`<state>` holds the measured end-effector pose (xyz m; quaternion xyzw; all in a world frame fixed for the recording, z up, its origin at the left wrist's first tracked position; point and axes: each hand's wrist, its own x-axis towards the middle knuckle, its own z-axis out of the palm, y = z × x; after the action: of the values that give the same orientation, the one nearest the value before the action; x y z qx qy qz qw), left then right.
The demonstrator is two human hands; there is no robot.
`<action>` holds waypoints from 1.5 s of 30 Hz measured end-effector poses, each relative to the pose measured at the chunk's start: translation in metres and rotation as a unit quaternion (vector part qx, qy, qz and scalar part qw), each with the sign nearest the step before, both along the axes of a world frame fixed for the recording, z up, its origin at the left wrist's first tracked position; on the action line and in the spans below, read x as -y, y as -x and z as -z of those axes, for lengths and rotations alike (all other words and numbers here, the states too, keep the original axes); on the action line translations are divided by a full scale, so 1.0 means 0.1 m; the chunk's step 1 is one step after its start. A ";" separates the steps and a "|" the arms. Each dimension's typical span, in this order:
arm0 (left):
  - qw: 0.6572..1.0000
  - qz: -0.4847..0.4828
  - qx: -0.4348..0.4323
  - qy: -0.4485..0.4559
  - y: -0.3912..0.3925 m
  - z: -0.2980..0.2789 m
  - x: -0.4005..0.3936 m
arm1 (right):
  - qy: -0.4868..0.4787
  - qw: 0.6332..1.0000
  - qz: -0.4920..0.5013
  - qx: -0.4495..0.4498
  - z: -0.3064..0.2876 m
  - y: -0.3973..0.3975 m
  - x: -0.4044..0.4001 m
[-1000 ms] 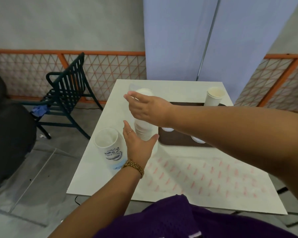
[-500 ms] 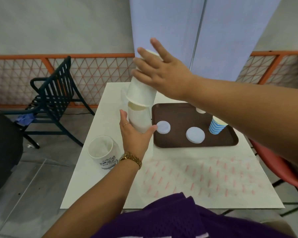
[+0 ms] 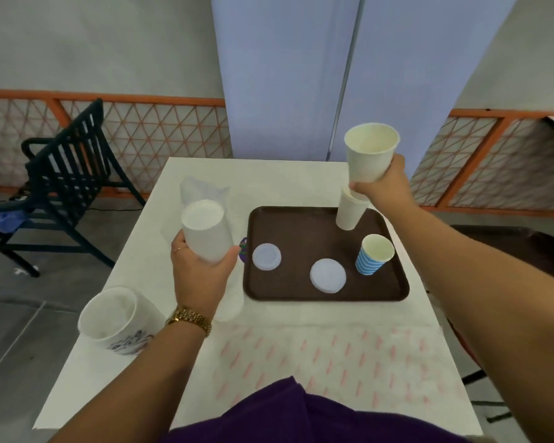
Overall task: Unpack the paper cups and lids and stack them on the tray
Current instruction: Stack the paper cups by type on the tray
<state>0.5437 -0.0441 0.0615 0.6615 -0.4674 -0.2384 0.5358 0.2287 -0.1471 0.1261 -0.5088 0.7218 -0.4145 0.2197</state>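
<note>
**Paper cups: light, thin-walled, easily crushed**

Cups here weigh almost nothing and dent under pressure, so a loose wrap around the lower wall suits them better than a pinch at the rim. Above the far right corner of the tray (image 3: 325, 295), the right hand (image 3: 383, 183) curls around an upright cream cup (image 3: 370, 153) over a white cup stack (image 3: 349, 212). Left of the tray, the left hand (image 3: 199, 270) wraps an inverted white stack (image 3: 207, 230).
</note>
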 end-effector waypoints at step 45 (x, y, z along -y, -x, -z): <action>0.998 0.040 -0.032 0.021 -0.02 0.00 -0.03 | 0.215 0.575 -0.486 -0.622 -0.81 -1.93 -0.61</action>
<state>0.5456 -0.0414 0.0611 0.6231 -0.4811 -0.2711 0.5539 0.4215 -0.0865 0.2073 -0.9486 0.2153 0.0296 -0.2301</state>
